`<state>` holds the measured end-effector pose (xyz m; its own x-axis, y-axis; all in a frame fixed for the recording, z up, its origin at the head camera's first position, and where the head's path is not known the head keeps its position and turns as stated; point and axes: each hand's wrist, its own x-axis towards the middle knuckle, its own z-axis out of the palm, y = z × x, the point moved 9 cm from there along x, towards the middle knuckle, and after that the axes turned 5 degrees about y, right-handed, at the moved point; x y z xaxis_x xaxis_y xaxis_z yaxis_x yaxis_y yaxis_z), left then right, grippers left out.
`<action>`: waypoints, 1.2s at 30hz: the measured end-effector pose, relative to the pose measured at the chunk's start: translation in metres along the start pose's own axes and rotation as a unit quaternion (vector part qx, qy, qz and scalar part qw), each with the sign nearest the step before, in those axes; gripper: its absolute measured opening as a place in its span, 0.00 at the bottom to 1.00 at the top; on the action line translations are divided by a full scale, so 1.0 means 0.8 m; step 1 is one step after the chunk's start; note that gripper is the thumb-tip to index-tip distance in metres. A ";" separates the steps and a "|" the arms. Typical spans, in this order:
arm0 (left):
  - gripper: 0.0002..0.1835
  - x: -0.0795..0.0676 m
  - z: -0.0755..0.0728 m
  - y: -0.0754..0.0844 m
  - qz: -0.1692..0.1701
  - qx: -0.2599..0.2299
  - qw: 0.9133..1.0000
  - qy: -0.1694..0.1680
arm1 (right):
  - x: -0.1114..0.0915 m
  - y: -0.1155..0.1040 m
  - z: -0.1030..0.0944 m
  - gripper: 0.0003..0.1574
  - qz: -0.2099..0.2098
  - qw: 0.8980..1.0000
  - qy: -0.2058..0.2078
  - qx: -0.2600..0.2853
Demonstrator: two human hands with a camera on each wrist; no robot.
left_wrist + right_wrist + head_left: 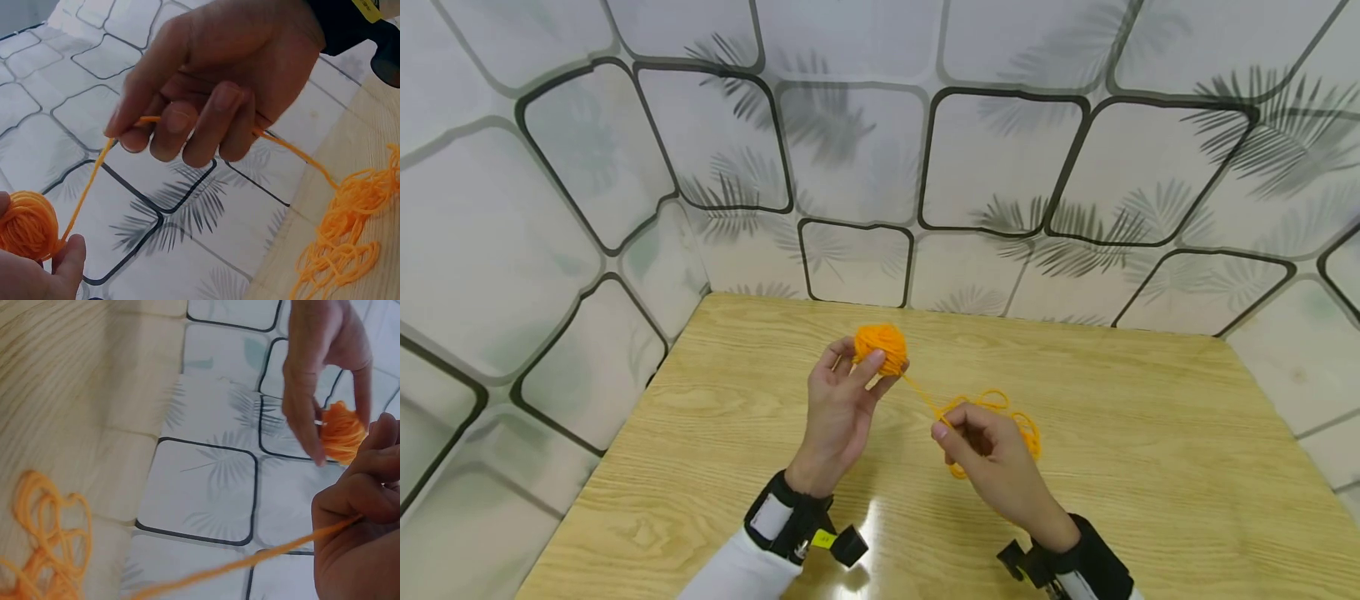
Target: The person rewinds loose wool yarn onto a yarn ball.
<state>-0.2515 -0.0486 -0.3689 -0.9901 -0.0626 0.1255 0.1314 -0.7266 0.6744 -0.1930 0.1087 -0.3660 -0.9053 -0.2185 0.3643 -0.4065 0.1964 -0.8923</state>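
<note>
An orange ball of yarn [880, 348] is held up by my left hand [842, 408], thumb across its near side and fingers behind it. From the ball a taut strand [921, 393] slants down to my right hand [992, 454], which pinches it between thumb and forefinger. In the left wrist view the strand [87, 187] passes under the curled right fingers [206, 134] and comes out at the palm's far side. It trails to a loose tangle of yarn [353, 212] on the table, partly hidden behind the right hand in the head view.
The wood-grain table [700, 467] spreads under both hands. Patterned cloth walls [850, 150] with dark outlines and leaf prints stand along its back and left side. Both wrists wear black straps [790, 517] with small cameras.
</note>
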 end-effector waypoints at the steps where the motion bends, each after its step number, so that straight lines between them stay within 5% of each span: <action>1: 0.22 0.000 -0.001 0.000 0.004 0.006 1.000 0.003 | -0.001 -0.006 0.000 0.05 -0.007 1.000 -0.003 -0.002; 11: 0.25 -0.006 0.010 0.008 0.078 0.103 0.991 -0.032 | -0.005 -0.053 -0.011 0.07 -0.059 0.998 0.002 -0.021; 22: 0.24 -0.023 0.031 0.004 0.115 0.227 0.955 -0.153 | 0.008 -0.081 -0.047 0.06 -0.068 0.997 0.046 -0.014; 30: 0.19 -0.036 0.042 0.003 0.140 0.355 0.907 -0.181 | 0.017 -0.089 -0.071 0.06 -0.065 0.993 0.094 0.029; 36: 0.17 -0.049 0.056 0.001 0.124 0.415 0.873 -0.222 | 0.023 -0.089 -0.083 0.07 -0.081 0.988 0.115 0.069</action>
<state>-0.2104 -0.0161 -0.3401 -0.8336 0.2589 0.4879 0.5119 0.0302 0.8585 -0.1889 0.1544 -0.2781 -0.8407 -0.0098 0.5415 -0.5414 0.0405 -0.8398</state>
